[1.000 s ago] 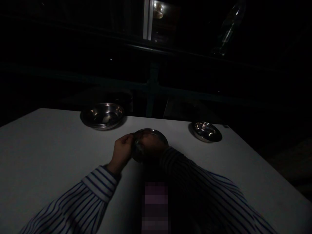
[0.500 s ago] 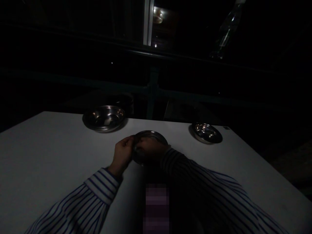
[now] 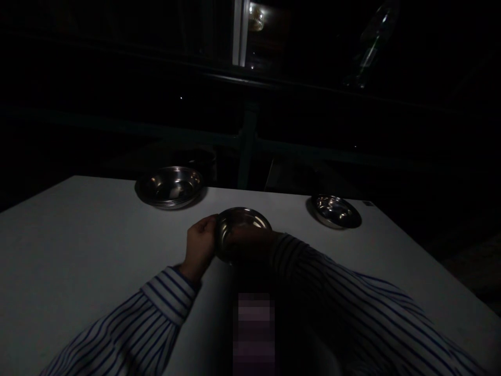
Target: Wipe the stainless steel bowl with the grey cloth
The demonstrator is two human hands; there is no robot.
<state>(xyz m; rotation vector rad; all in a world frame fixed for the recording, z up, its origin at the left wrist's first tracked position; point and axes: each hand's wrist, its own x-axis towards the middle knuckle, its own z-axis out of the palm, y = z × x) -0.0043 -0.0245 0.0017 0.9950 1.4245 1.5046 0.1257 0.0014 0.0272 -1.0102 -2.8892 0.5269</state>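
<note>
A small steel bowl (image 3: 245,218) sits on the white table (image 3: 78,250) straight ahead, tipped slightly toward me. My left hand (image 3: 201,246) is closed on the bowl's left rim. My right hand (image 3: 250,241) lies in shadow over the bowl's near side, fingers curled against it; whether it holds anything else is too dark to tell. Both arms wear blue-striped white sleeves.
A larger steel bowl (image 3: 169,186) stands at the table's far edge on the left. A shallower steel dish (image 3: 337,210) stands at the far right. Beyond the table lies darkness with a dim rail and a lit post (image 3: 239,31). The table's right edge runs diagonally.
The hands and the small bowl have barely shifted; the view has drifted slightly. My right hand has slid a little along the bowl's near side.
</note>
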